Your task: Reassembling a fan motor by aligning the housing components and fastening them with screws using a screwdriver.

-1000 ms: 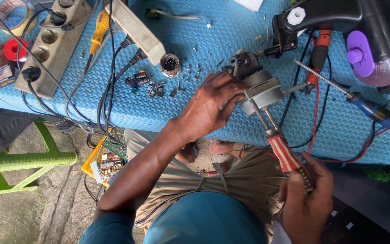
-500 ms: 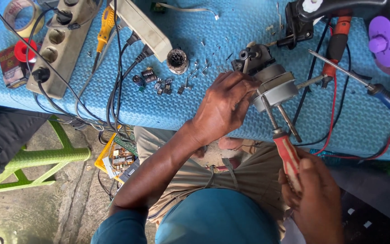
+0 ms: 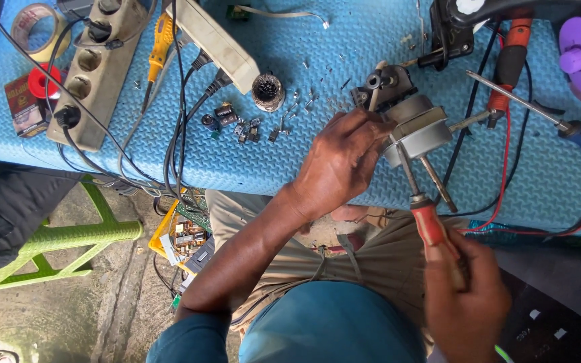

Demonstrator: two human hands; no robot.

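My left hand [image 3: 341,161] grips a grey round motor [image 3: 415,121] with a black gear housing on top, held over the edge of the blue mat [image 3: 344,40]. A thin metal shaft sticks out of the motor toward me. My right hand [image 3: 465,296] is shut on a red-handled screwdriver [image 3: 428,222]; its blade tip rests against the motor's underside. Small screws and loose parts [image 3: 250,128] lie on the mat just left of my left hand.
A beige power strip [image 3: 92,67] with black cables, a white box [image 3: 213,40], a yellow tester screwdriver [image 3: 159,40], tape rolls [image 3: 31,27] and a blue-handled screwdriver [image 3: 573,128] lie on the mat. A black and purple appliance [image 3: 573,47] stands top right. A green plastic stool [image 3: 62,235] is below left.
The view has shifted slightly, so the mat sits lower in the picture. My hands keep their hold on the motor and the screwdriver, with the blade still at the motor.
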